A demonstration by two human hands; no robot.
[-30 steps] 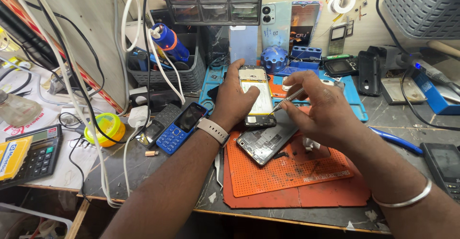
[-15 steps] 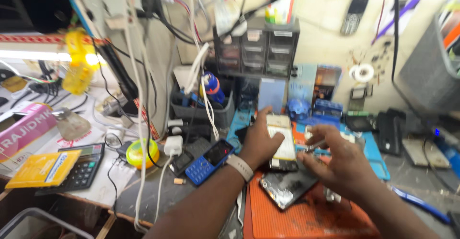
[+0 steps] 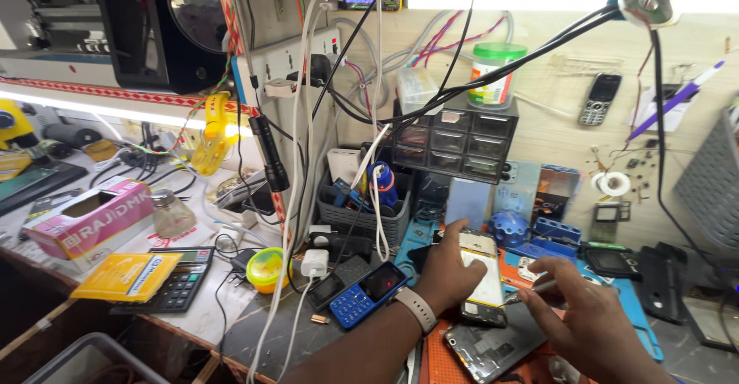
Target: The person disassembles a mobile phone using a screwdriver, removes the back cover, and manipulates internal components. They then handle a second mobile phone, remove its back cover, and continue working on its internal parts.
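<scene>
My left hand (image 3: 449, 275), with a pale watch strap on the wrist, grips an opened phone (image 3: 483, 276) with a white inner panel, low in the head view. My right hand (image 3: 589, 326) pinches a thin metal tool (image 3: 530, 289) whose tip points at that phone. A second dismantled phone (image 3: 486, 347) lies just below on an orange work mat (image 3: 439, 365), between the two hands. A blue keypad phone (image 3: 368, 293) lies left of my left wrist.
A calculator (image 3: 183, 282), a yellow booklet (image 3: 127, 276) and a pink box (image 3: 88, 218) lie at the left. White cables and a charger (image 3: 314, 262) hang over the bench. A small drawer unit (image 3: 454, 141), a grey basket (image 3: 362, 216) and a solder spool (image 3: 613, 184) are behind.
The view has tilted upward, so the hands now sit at the bottom edge and the wall and shelf fill the top. Both hands stay at the opened phone.
</scene>
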